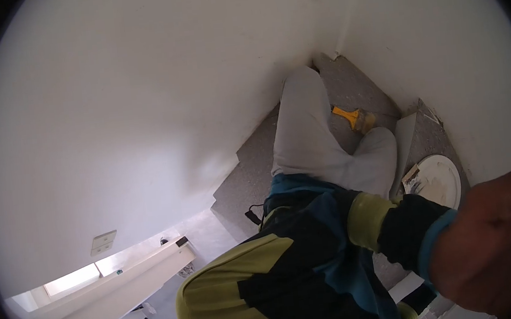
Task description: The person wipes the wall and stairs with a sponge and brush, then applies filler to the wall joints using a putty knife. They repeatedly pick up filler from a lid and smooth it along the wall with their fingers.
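Observation:
My left hand [491, 241] is large and close at the right, beside the right-hand wall. Its fingers curl into a fist, with pale specks on the knuckles; whatever it grips is hidden. The left arm, in a dark, teal and yellow-green sleeve [369, 219], reaches across my body. Behind the fist stands a round white tub [444, 172] with smeared residue, and a small tan-edged piece [412, 176] lies at its rim. A wide paintbrush [350, 116] with a yellow handle lies on the stair between my knees. My right hand does not show.
Grey speckled stair treads [359, 82] lie under my legs in grey trousers [308, 130]. A white wall [140, 109] rises on the left, another [442, 49] on the right. Far below left are a white ledge [114, 284] and a wall switch plate [103, 242].

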A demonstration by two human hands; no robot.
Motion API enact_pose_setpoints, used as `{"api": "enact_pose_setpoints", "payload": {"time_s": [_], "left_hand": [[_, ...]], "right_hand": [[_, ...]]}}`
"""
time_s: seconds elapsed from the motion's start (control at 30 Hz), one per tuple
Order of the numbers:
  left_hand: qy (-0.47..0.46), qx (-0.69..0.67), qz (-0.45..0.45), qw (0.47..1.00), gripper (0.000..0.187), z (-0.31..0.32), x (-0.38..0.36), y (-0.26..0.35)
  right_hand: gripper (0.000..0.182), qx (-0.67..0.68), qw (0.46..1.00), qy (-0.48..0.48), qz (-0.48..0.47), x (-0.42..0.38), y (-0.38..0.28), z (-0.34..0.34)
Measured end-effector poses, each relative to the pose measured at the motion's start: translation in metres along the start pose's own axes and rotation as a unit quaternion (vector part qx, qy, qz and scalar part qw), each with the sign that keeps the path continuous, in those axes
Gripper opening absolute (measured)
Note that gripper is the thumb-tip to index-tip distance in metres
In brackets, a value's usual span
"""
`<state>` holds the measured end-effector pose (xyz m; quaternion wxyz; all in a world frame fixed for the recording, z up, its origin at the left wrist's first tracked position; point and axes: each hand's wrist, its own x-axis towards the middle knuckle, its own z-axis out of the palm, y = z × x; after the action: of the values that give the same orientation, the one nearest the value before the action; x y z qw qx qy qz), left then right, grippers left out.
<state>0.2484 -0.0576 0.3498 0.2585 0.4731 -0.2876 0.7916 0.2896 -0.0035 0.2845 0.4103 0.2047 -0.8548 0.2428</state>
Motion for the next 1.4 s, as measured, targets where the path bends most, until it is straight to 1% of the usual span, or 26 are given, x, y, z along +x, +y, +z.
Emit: {"api": "enact_pose_setpoints", "payload": {"time_s": [0.37,0.43,0.5,0.57,0.6,0.63,0.67,0.7,0.73,0.77,0.8,0.83,0.87,0.93,0.97,1.0,1.03,1.07,1.1,1.13,1.17,1.23,1.27,1.3,1.33,1.4], "left_hand": [[-0.044,0.199,0.062,0.977,0.03,-0.006,-0.018,-0.01],[-0.044,0.25,0.084,0.963,0.03,-0.004,-0.021,-0.007],[-0.026,0.305,0.1,0.947,0.03,-0.012,-0.028,-0.015],[0.026,0.346,0.029,0.938,0.029,-0.03,-0.039,-0.02],[0.084,0.203,-0.134,0.966,0.036,-0.039,-0.055,-0.013],[0.13,0.054,-0.297,0.944,0.045,-0.049,-0.073,0.009],[0.128,0.271,-0.442,0.845,0.045,-0.064,-0.091,0.034],[0.069,0.456,-0.523,0.717,0.042,-0.081,-0.109,0.055],[0.029,0.672,-0.485,0.558,0.038,-0.098,-0.149,0.071],[0.003,0.716,-0.509,0.477,0.036,-0.113,-0.173,0.095],[0.013,0.74,-0.492,0.459,0.033,-0.124,-0.196,0.121],[0.137,0.661,-0.525,0.518,0.03,-0.132,-0.212,0.145],[0.293,0.629,-0.513,0.505,0.029,-0.145,-0.232,0.182],[0.306,0.72,-0.51,0.356,0.028,-0.142,-0.238,0.214],[0.321,0.739,-0.48,0.346,0.028,-0.146,-0.256,0.233],[0.335,0.759,-0.446,0.335,0.028,-0.15,-0.275,0.249],[0.336,0.758,-0.446,0.338,0.028,-0.149,-0.285,0.261],[0.315,0.766,-0.476,0.295,0.028,-0.148,-0.292,0.271],[0.295,0.772,-0.504,0.25,0.028,-0.147,-0.298,0.275],[0.298,0.77,-0.505,0.251,0.028,-0.146,-0.298,0.272],[0.29,0.768,-0.505,0.267,0.028,-0.146,-0.295,0.267],[0.286,0.765,-0.502,0.285,0.028,-0.143,-0.287,0.26],[0.275,0.763,-0.523,0.262,0.029,-0.141,-0.283,0.256],[0.263,0.761,-0.543,0.24,0.029,-0.14,-0.283,0.254],[0.267,0.76,-0.541,0.242,0.029,-0.14,-0.29,0.256],[0.254,0.763,-0.544,0.241,0.03,-0.14,-0.3,0.263]], "right_hand": [[0.046,0.006,1.0,0.005,-0.018,0.037,-0.026,-0.004],[0.045,-0.018,1.0,0.017,-0.001,0.026,-0.011,-0.018],[0.044,-0.088,0.995,0.027,0.031,-0.024,0.047,-0.055],[0.042,-0.2,0.976,0.024,0.077,-0.107,0.125,-0.103],[0.041,-0.273,0.959,0.014,0.075,-0.164,0.174,-0.14],[0.04,-0.345,0.937,0.011,0.05,-0.164,0.175,-0.15],[0.039,-0.213,0.922,0.061,0.317,-0.166,0.169,-0.165],[0.039,-0.232,0.911,0.1,0.326,-0.169,0.171,-0.175],[0.039,-0.247,0.9,0.137,0.333,-0.173,0.172,-0.186],[0.039,-0.259,0.895,0.139,0.336,-0.176,0.174,-0.198],[0.038,-0.307,0.881,0.174,0.316,-0.178,0.176,-0.209],[0.038,-0.352,0.865,0.206,0.294,-0.176,0.178,-0.219],[0.038,-0.364,0.858,0.208,0.297,-0.174,0.182,-0.233],[0.042,-0.378,0.858,0.268,0.22,-0.156,0.192,-0.258],[0.042,-0.383,0.857,0.267,0.219,-0.147,0.199,-0.272],[0.042,-0.489,0.824,0.239,0.16,-0.138,0.206,-0.289],[0.042,-0.586,0.778,0.205,0.099,-0.13,0.214,-0.305],[0.042,-0.588,0.777,0.202,0.099,-0.124,0.225,-0.324],[0.041,-0.641,0.746,0.137,0.119,-0.12,0.237,-0.347],[0.041,-0.687,0.709,0.07,0.139,-0.12,0.251,-0.365],[0.041,-0.686,0.711,0.065,0.139,-0.121,0.266,-0.376],[0.037,-0.61,0.693,0.003,0.383,-0.123,0.297,-0.401],[0.037,-0.611,0.694,-0.001,0.381,-0.136,0.325,-0.43],[0.037,-0.544,0.69,-0.1,0.467,-0.154,0.358,-0.465],[0.037,-0.467,0.67,-0.196,0.543,-0.148,0.365,-0.463],[0.036,-0.42,0.675,-0.205,0.571,-0.144,0.375,-0.458]]}}
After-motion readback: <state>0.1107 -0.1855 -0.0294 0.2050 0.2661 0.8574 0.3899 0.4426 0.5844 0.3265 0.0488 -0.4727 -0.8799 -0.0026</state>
